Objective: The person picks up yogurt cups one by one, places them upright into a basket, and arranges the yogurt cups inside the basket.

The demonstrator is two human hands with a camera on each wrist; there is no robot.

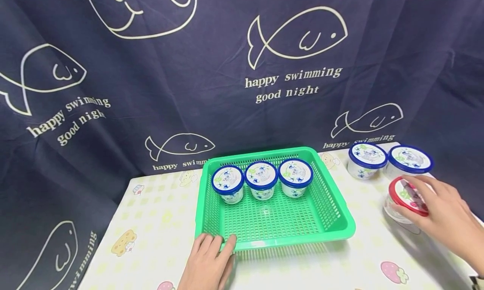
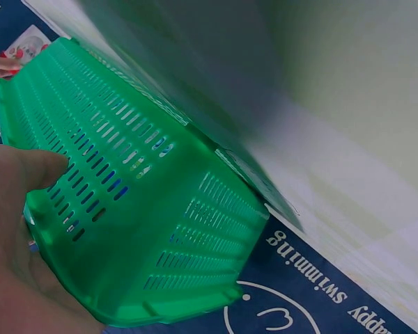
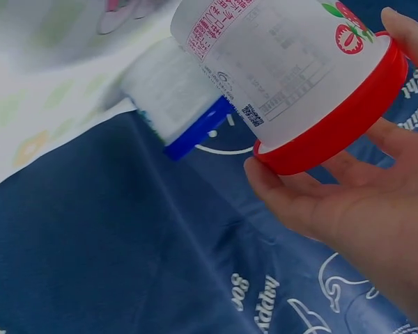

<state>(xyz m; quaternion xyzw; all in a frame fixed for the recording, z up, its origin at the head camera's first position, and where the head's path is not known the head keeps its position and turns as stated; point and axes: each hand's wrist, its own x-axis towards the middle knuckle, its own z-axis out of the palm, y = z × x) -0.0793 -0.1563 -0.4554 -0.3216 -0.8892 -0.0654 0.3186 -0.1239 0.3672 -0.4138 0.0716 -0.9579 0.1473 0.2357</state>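
My left hand (image 1: 207, 262) grips the near left rim of a green plastic basket (image 1: 291, 241). Its fingers reach over the rim, and in the left wrist view the thumb lies against the outer slotted wall (image 2: 136, 223). Over at the right, my right hand (image 1: 448, 218) holds a white tub with a red lid (image 3: 292, 76), thumb and fingers spread around the lid's edge. Strawberry pictures show on that tub's side. The fingers cover part of the lid in the head view.
Three blue-lidded tubs (image 1: 261, 176) stand in a row along the basket's far side. Two more blue-lidded tubs (image 1: 367, 157) sit at the table's back right, just beyond the red-lidded one. Behind the patterned tablecloth (image 1: 151, 222) hangs a dark blue fish-print curtain (image 1: 227, 92).
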